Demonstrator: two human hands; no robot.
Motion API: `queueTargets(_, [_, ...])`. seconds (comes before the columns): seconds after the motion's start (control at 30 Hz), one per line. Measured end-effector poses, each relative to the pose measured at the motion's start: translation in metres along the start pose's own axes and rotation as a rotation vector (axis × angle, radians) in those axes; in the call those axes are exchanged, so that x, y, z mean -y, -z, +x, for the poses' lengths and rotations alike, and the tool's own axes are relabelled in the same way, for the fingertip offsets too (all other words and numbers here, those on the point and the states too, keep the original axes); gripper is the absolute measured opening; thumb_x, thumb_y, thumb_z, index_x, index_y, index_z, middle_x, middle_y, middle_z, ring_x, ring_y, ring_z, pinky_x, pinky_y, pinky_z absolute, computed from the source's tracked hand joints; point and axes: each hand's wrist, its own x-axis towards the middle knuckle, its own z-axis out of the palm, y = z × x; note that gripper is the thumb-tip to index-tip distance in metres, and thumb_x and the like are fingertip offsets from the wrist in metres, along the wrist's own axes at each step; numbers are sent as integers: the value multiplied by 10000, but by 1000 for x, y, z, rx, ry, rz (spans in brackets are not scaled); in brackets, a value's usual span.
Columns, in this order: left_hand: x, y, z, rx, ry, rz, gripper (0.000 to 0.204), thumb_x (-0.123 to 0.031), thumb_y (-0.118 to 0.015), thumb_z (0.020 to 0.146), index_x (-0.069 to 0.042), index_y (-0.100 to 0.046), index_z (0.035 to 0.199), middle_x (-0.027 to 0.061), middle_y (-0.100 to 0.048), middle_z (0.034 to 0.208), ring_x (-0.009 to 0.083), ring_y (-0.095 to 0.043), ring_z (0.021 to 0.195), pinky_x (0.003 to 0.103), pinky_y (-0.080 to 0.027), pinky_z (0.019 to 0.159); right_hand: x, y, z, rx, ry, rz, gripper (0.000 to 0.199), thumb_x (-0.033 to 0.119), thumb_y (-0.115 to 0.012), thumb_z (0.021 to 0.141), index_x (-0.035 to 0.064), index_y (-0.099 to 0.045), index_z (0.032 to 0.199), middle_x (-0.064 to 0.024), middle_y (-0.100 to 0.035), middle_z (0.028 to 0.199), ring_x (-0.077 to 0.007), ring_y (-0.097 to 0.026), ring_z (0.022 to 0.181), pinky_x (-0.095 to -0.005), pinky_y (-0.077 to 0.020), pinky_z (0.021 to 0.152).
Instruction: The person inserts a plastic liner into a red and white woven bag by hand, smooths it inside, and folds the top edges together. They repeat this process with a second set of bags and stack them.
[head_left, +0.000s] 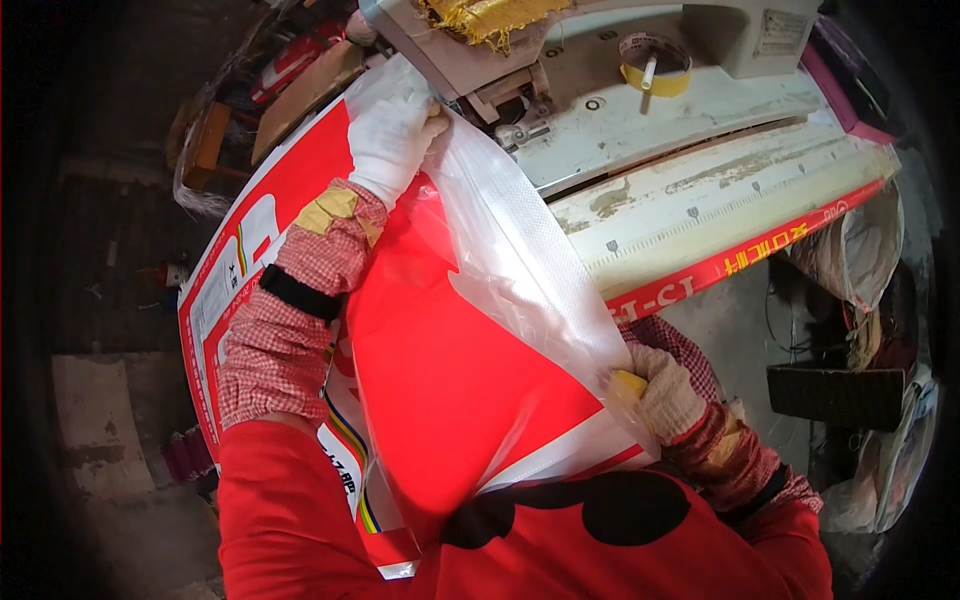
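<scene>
A large red and white woven sack [270, 190] with a clear plastic liner [480, 230] in its mouth spreads across my lap. My left hand [388, 145], in a white glove, is closed on the sack's upper edge, right beside the needle area of a sewing machine [500, 100]. My right hand [665, 395], in a light glove with yellow patches on the fingers, grips the other end of the same edge, lower right, below the machine table. Between the hands the white edge [560, 260] runs taut in a slant. My fingertips are partly hidden by the sack and gloves.
A yellow tape roll [657, 80] with a white stick in it lies on the machine bed. The table front [700, 230] carries a ruler scale and a red printed strip. A dark pedal-like block [838, 395] and plastic sacking [860, 240] are at right. Cardboard [305, 100] stands at upper left.
</scene>
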Motion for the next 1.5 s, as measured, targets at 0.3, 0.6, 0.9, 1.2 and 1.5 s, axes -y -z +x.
queueTargets(0.3, [18,-31,9,-304,-138,-457,192,-97,-636,750,-53,-558,920,88,-589,852,262,-580,783,317,-461,704,11,-3,-1,-7,45,71,353,33,-655,765,16,-569,1107,-30,-613,886,-71,-551,753,-207,-467,642])
queueTargets(0.6, [29,-47,10,-295,51,-764,215,39,-626,667,-40,-563,857,104,-556,767,248,-560,725,315,-457,669,34,-12,-4,-23,256,-112,489,7,-640,778,4,-488,1243,-7,-601,1000,-42,-500,858,-184,-417,737])
queueTargets(0.9, [36,-51,20,-302,-296,-587,310,75,-633,657,-81,-617,923,79,-586,856,238,-587,798,298,-477,698,23,-8,-3,-122,413,-361,465,66,-688,742,14,-546,1182,-80,-644,931,-97,-595,783,-210,-470,699])
queueTargets(1.2, [30,-38,24,-128,-309,-429,239,78,-546,675,-60,-604,861,70,-586,917,248,-568,847,259,-468,721,45,-10,-15,-247,434,-900,372,167,-663,749,106,-615,1113,-153,-554,589,-274,-602,559,-327,-461,490])
queueTargets(1.5, [26,-44,22,-83,-385,-283,201,-24,-539,720,-98,-627,885,59,-591,988,254,-574,904,297,-479,747,63,-5,-36,-78,268,-1298,341,305,-526,840,113,-587,1115,-124,-598,637,-289,-608,580,-382,-480,505])
